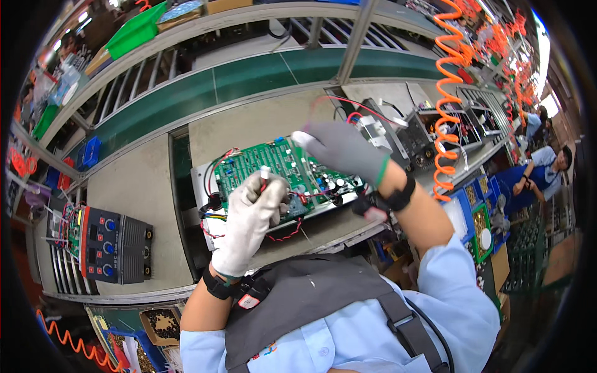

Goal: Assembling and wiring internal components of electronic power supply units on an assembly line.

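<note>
A green circuit board lies in an open metal chassis on the bench in front of me, with red and black wires around it. My left hand, in a white glove, is closed around a red wire with a small white connector at its end, held just above the board's near edge. My right hand, in a grey glove, reaches over the board's right side and pinches a small white part at its fingertips. Both wrists wear black bands.
A dark finished unit with a red panel and blue knobs sits at the left. Another open chassis with wires stands at the right. An orange coiled hose hangs there. Blue and green parts bins lie lower right, near seated co-workers.
</note>
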Motion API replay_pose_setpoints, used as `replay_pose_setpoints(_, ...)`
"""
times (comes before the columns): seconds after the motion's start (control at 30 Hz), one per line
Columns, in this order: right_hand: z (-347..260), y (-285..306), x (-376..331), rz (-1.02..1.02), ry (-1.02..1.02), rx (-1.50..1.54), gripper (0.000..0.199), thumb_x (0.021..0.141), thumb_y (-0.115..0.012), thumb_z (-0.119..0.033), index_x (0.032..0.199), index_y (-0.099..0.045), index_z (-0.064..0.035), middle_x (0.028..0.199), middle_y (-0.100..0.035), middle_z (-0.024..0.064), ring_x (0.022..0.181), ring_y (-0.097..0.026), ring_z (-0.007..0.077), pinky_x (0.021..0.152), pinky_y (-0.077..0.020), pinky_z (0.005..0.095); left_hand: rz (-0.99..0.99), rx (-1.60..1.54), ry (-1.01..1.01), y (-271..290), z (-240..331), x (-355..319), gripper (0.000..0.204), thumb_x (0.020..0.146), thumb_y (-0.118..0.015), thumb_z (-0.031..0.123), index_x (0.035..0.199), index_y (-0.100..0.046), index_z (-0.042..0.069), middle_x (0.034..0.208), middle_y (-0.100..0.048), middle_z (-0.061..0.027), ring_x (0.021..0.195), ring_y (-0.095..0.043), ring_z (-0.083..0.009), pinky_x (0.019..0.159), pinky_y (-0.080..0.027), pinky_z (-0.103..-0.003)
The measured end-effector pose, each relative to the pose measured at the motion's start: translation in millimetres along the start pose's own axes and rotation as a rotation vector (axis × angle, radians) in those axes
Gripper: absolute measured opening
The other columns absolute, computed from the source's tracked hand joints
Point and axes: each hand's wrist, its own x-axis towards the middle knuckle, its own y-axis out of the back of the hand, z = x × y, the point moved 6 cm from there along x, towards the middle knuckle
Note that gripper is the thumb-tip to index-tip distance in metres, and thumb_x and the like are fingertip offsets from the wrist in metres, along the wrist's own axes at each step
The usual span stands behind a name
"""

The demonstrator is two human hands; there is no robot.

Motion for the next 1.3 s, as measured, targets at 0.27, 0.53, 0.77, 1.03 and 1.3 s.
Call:
replay_pose_setpoints(0.27, -9.8, -14.4, 4.7, -0.467, 0.019, 0.872, 0.039, 0.097, -0.052, -0.023, 0.128, -0.054, -0.0014, 0.101, -0.068, 0.0132, 0.087, -0.066, 0.018, 0.078, -0.0537, 0.03, 0.09, 0.035, -0.159, -3.5, 10.9, 0.4, 0.013, 0.091, -0.057, 0.013, 0.081, -0.059, 0.005, 0.072, -0.051, 0.0043, 0.061, -0.042, -0.0017, 0.053, -0.035, -0.019)
replay_pose_setpoints(0.53, -48.0, 1.2, -54.1, 0.217, 0.221, 0.457, 0.024, 0.077, -0.073, -0.011, 0.1, -0.069, -0.0062, 0.08, -0.061, 0.0097, 0.067, -0.062, 0.02, 0.06, -0.0484, 0.0312, 0.075, -0.157, 0.049, -2.0, -9.6, 4.8, 0.034, 0.093, -0.06, 0.038, 0.082, -0.054, 0.007, 0.061, -0.053, 0.0005, 0.046, -0.039, -0.0025, 0.044, -0.031, -0.019)
replay_pose_setpoints(0.77, -24.0, 5.1, -21.5, 0.249, 0.216, 0.376, 0.013, 0.077, -0.071, -0.008, 0.09, -0.071, -0.0044, 0.068, -0.06, 0.0044, 0.062, -0.054, 0.0121, 0.057, -0.0408, 0.0253, 0.156, -0.04, 0.026, 23.4, 4.1, 1.0, 0.035, 0.095, -0.055, 0.036, 0.101, -0.063, 0.002, 0.07, -0.058, -0.001, 0.05, -0.045, -0.0034, 0.044, -0.036, -0.017)
replay_pose_setpoints(1.03, 26.7, -40.5, 18.5, -0.2, 0.046, -0.163, 0.015, 0.08, -0.064, -0.027, 0.087, -0.072, -0.016, 0.09, -0.064, 0.0069, 0.086, -0.063, 0.0287, 0.076, -0.0487, 0.0407, 0.321, -0.106, -0.149, 94.8, -12.7, -25.0, 0.039, 0.101, -0.046, 0.032, 0.102, -0.061, -0.005, 0.066, -0.055, -0.0015, 0.048, -0.043, -0.0043, 0.049, -0.04, -0.019)
replay_pose_setpoints(1.3, 19.5, -44.1, 20.1, -0.306, 0.021, -0.223, 0.017, 0.081, -0.061, -0.026, 0.09, -0.072, -0.0164, 0.094, -0.064, 0.0075, 0.09, -0.063, 0.029, 0.078, -0.05, 0.0409, 0.299, -0.145, -0.122, 97.7, -17.8, -22.9, 0.042, 0.1, -0.048, 0.035, 0.105, -0.06, -0.005, 0.069, -0.059, -0.0038, 0.051, -0.05, -0.0061, 0.053, -0.043, -0.019)
